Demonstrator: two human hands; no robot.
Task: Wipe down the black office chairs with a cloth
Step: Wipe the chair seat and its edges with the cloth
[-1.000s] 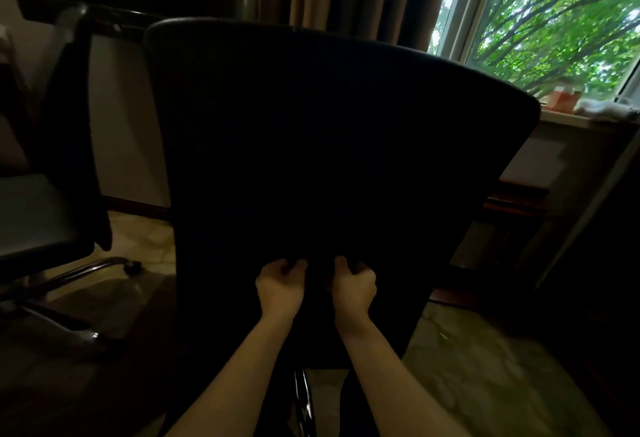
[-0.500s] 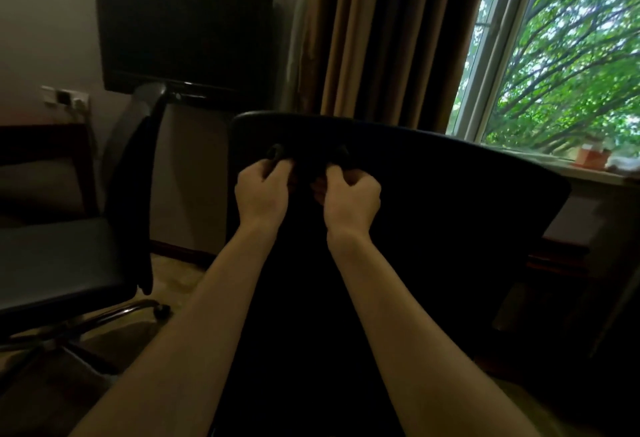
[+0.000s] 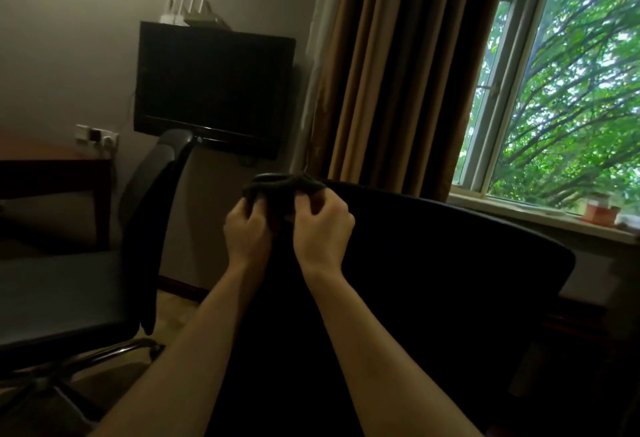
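Black chair back point(image 3: 433, 298): the widest thing in view, a dark curved backrest filling the lower centre and right, its top edge running from the middle of the frame down toward the right under the window sill.
Curtain point(image 3: 391, 69): brown, hanging in long folds from the top of the frame to behind the chair back, just left of the window.
Window point(image 3: 568, 90): pale frame at the right, green branches outside; a small reddish object point(image 3: 597, 210) stands on the sill, too blurred to name.
Second chair point(image 3: 69, 298): black office chair at the left, seat facing the camera's left, its backrest rising to a grey rounded top near the screen; a metal base shows beneath.
Screen point(image 3: 213, 87): dark flat panel on the grey wall, above the second chair's back, with pale objects on its top edge, not clear enough to name.
Left hand point(image 3: 247, 229): fingers curled, gripping the left part of the cloth at the top edge of the near chair back.
Right hand point(image 3: 322, 225): fingers curled, thumb and fingertips pinching the right part of the same cloth, close beside the left hand.
Cloth point(image 3: 280, 187): dark, bunched, held between both hands and lying over the top left edge of the near chair back.
Wall sockets point(image 3: 98, 135): white plates at the left, above a dark desk edge.
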